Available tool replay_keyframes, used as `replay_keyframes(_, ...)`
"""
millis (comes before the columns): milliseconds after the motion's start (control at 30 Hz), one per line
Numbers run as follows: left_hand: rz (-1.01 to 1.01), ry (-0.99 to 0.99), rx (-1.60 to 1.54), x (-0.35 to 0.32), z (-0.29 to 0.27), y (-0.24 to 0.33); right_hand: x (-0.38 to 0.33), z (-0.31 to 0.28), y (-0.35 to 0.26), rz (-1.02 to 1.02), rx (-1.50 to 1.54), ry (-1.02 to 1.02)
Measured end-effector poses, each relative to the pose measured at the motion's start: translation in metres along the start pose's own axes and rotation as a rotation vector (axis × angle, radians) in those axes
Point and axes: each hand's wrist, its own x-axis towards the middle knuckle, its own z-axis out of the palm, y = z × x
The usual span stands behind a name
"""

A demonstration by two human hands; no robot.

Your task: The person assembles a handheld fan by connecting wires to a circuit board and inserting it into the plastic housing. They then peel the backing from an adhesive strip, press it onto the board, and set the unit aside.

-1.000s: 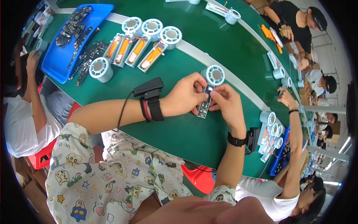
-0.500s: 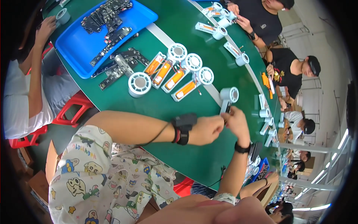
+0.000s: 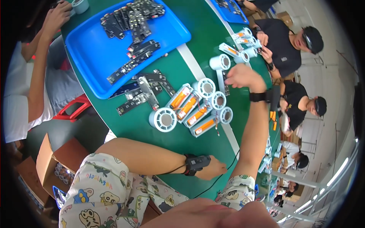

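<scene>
My right hand (image 3: pixel 245 78) reaches out over the green table, its thumb and fingers closed at the handle of a light-blue handheld fan housing (image 3: pixel 219 62). A dark circuit board (image 3: pixel 227 88) shows along that handle, partly behind the fingers. My left hand (image 3: pixel 213 169) is low over the near part of the table, palm down, with its fingers mostly hidden. Between the hands lies a row of several fan housings with orange battery packs (image 3: pixel 188 108) in their handles. A round fan head (image 3: pixel 164 119) stands at the row's near left.
A blue tray (image 3: pixel 89 62) of black circuit boards sits at the far left, with loose boards (image 3: pixel 138 95) beside it. Pale strips (image 3: pixel 192 60) cross the table. Co-workers sit left and across. A cardboard box (image 3: pixel 70 157) stands on the floor at left.
My right hand has moved away from my left hand, farther across the table with the fan housing. My left hand has drawn nearer to me. The view has shifted.
</scene>
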Motion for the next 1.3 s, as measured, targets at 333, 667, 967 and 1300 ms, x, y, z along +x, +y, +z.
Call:
replay_keyframes(333, 0.036, -0.083, -0.032, 0.005, 0.001, -0.005, 0.096, -0.005, 0.023, -0.156, -0.267, 0.777)
replay_keyframes(667, -0.007, -0.031, -0.090, 0.001, -0.002, -0.004, 0.049, 0.030, 0.087, -0.076, -0.421, 0.729)
replay_keyframes(967, -0.001, -0.072, -0.038, -0.001, -0.002, 0.000, 0.025, 0.041, 0.089, -0.021, -0.024, 0.542)
replay_keyframes(1300, 0.149, -0.151, -0.001, 0.000, -0.010, 0.005, -0.200, 0.140, 0.027, -0.162, -0.130, 0.722)
